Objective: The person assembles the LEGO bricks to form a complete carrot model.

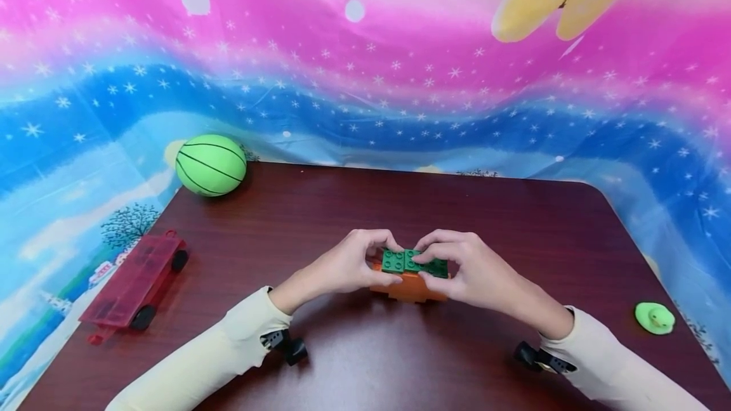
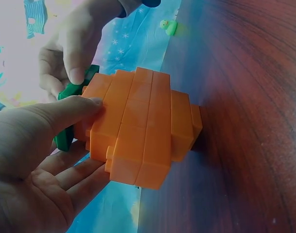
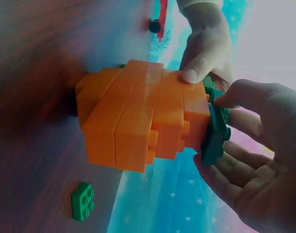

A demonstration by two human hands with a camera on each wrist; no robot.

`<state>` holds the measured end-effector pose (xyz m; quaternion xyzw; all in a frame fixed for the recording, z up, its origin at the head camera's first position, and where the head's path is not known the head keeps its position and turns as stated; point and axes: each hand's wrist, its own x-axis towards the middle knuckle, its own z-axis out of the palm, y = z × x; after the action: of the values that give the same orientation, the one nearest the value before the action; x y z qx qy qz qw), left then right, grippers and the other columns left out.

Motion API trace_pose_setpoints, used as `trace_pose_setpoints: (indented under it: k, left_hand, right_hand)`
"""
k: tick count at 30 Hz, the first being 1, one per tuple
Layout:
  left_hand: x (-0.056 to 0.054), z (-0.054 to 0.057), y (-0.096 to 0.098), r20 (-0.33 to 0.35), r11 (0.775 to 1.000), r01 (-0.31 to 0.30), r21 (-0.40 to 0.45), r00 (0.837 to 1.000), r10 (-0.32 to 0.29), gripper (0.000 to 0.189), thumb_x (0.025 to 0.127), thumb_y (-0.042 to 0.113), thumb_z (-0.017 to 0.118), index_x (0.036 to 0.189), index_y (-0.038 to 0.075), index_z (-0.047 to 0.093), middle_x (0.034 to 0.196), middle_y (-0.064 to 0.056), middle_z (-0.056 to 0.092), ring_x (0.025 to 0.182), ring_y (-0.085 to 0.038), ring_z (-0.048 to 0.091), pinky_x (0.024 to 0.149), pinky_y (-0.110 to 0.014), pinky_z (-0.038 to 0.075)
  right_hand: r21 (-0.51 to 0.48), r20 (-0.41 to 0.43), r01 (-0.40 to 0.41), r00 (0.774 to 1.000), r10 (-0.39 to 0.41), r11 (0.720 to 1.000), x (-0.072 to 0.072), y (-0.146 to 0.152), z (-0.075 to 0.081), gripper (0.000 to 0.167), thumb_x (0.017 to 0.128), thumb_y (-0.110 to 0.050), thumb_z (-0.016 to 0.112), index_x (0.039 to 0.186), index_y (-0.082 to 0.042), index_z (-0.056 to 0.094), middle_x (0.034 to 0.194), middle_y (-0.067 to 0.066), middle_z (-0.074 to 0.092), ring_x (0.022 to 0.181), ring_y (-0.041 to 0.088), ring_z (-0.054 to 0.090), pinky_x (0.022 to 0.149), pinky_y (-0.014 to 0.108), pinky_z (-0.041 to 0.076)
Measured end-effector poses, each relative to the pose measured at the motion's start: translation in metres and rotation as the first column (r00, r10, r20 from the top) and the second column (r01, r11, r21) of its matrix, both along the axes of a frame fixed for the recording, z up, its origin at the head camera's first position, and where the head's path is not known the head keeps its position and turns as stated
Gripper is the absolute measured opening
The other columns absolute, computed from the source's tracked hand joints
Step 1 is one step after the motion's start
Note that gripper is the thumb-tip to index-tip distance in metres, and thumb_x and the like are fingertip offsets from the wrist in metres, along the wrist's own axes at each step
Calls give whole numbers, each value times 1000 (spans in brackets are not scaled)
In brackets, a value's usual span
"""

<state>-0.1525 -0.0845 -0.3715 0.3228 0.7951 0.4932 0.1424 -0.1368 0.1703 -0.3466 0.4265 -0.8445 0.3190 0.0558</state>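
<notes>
An orange structure of stacked toy building bricks (image 1: 408,287) stands on the table, stepped and narrower toward its base in the left wrist view. Green studded bricks (image 1: 393,261) cover its top. My left hand (image 1: 356,262) holds the upper left end, its thumb against the orange side (image 2: 133,126) and its fingers around the back. At the right end, my right hand (image 1: 468,268) pinches a green brick (image 3: 215,138) on the top between thumb and fingers. Part of the green layer is hidden under the right fingers.
A loose green brick (image 3: 82,201) lies on the table near the structure in the right wrist view. At the left edge sits a translucent red wheeled toy (image 1: 134,281). Beyond are a green ball (image 1: 211,165) at the back left corner and a green toy duck (image 1: 655,318) far right.
</notes>
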Motion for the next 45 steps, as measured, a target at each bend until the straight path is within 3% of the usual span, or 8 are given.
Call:
trace_pose_setpoints:
  k: [8, 13, 19, 22, 29, 45]
  left_hand:
    - [-1, 0, 0, 10, 1000, -10, -14, 1000, 10, 30, 86, 11, 83, 112, 13, 67, 109, -4, 76, 85, -6, 71, 78, -25, 61]
    - [0, 0, -1, 15, 1000, -16, -24, 1000, 16, 31, 86, 12, 84, 112, 14, 67, 111, -3, 75, 86, -6, 71, 78, -23, 60]
    - [0, 3, -1, 11, 999, -23, -29, 1000, 23, 31, 86, 12, 84, 112, 15, 67, 111, -3, 75, 86, -7, 71, 78, -23, 60]
    - [0, 3, -1, 8, 999, -25, -30, 1000, 26, 30, 86, 12, 83, 111, 14, 67, 111, -3, 75, 86, -6, 71, 78, -23, 59]
    - [0, 2, 0, 8, 1000, -18, -19, 1000, 18, 29, 86, 12, 83, 111, 13, 67, 111, -3, 75, 86, -6, 71, 79, -23, 59]
    - [-1, -4, -1, -52, 1000, -12, -27, 999, 10, 32, 87, 14, 83, 114, 16, 66, 110, -1, 75, 88, -6, 69, 80, -28, 60]
  right_hand:
    - [40, -31, -21, 999, 23, 999, -2, 0, -3, 11, 84, -10, 82, 94, -15, 79, 110, 0, 72, 58, -6, 50, 51, 12, 44]
    - [103, -56, -31, 998, 37, 994, -5, -1, -6, 16, 85, -20, 85, 99, -18, 76, 107, -3, 76, 74, 0, 65, 62, 16, 53]
    - [139, 2, 6, 1000, -7, 990, -5, -3, -10, 29, 82, -20, 89, 89, -19, 61, 104, -4, 80, 85, 9, 75, 70, 22, 58]
    - [152, 12, 27, 999, -29, 988, -3, -4, -13, 36, 81, -20, 89, 84, -18, 53, 107, -3, 80, 88, 11, 75, 71, 23, 58]
    - [139, 14, 63, 998, -66, 988, -1, -4, -18, 35, 82, -20, 88, 83, -19, 53, 108, -3, 80, 87, 10, 74, 74, 25, 60]
    - [126, 29, 59, 998, -63, 990, 0, -2, -20, 32, 83, -19, 87, 87, -19, 55, 109, -2, 80, 88, 9, 74, 73, 23, 59]
